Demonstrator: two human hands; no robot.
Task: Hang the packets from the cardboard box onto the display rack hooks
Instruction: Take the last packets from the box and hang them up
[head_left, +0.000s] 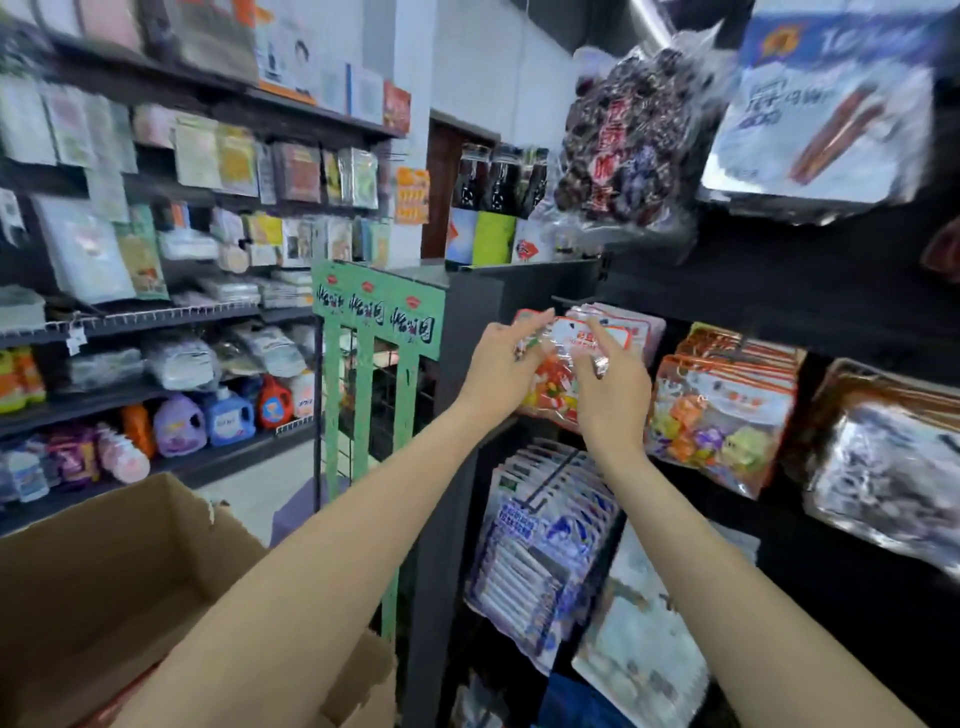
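A clear candy packet (558, 379) with a red-and-white header is held up against the dark display rack (779, 291), in front of a row of like packets on a hook. My left hand (501, 364) grips its left top edge. My right hand (613, 387) pinches the header near the middle, index finger pointing up. The open cardboard box (104, 587) sits at lower left, under my left forearm; a red strip of something shows at its bottom, the rest of its inside is hidden.
More hanging packets fill the rack: orange-topped candy bags (722, 405), blue-white packs (540, 540) below, silver bags (893, 467) at right. A green wire stand (374, 364) stands left of the rack. Shelves of goods line the left wall (156, 260).
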